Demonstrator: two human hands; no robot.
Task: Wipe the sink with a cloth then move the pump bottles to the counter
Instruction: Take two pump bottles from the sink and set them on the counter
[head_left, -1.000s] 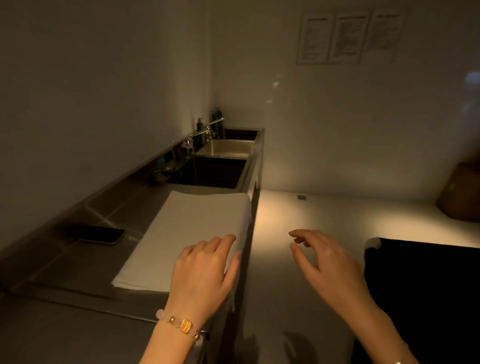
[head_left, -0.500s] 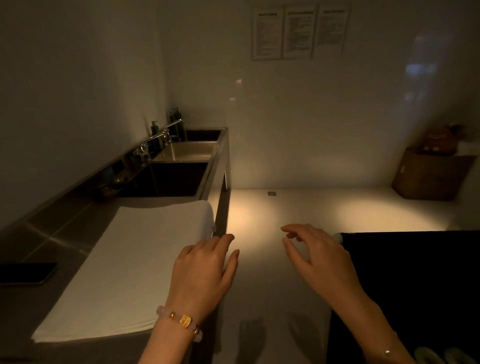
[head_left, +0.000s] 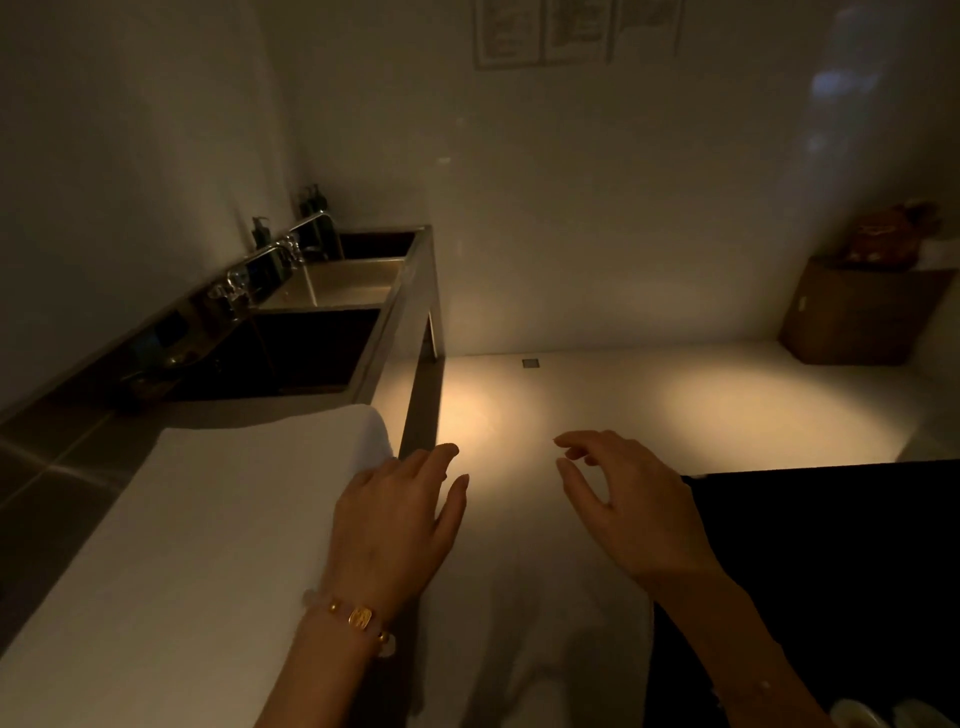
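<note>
Stage: the very start, by my reading; nothing of the task looks done.
Cloth: the white folded cloth (head_left: 182, 545) lies flat on the steel counter (head_left: 52, 467), on the near side of the basins, neatly squared (it looks unused, though the dim light hides any damp).
Left hand: the left hand (head_left: 395, 525), with a beaded bracelet (head_left: 358, 618) at the wrist, hovers at the cloth's right edge, fingers relaxed and spread, gripping nothing; whether it touches the fabric I cannot tell.
Right hand: the right hand (head_left: 634, 514) hangs in the air over the floor, well apart from the counter, fingers loosely curved, empty.
Sink: the sink (head_left: 348, 283) sits beyond the cloth in a row of basins, with faucets (head_left: 291, 244) along its back edge; no wiping shows.
Pump bottles: the dark pump bottles (head_left: 314, 200) stand on the back ledge beside the faucets, far from both hands.
Left to do: pick up the cloth, wipe the sink, then carry the bottles to the counter.
</note>
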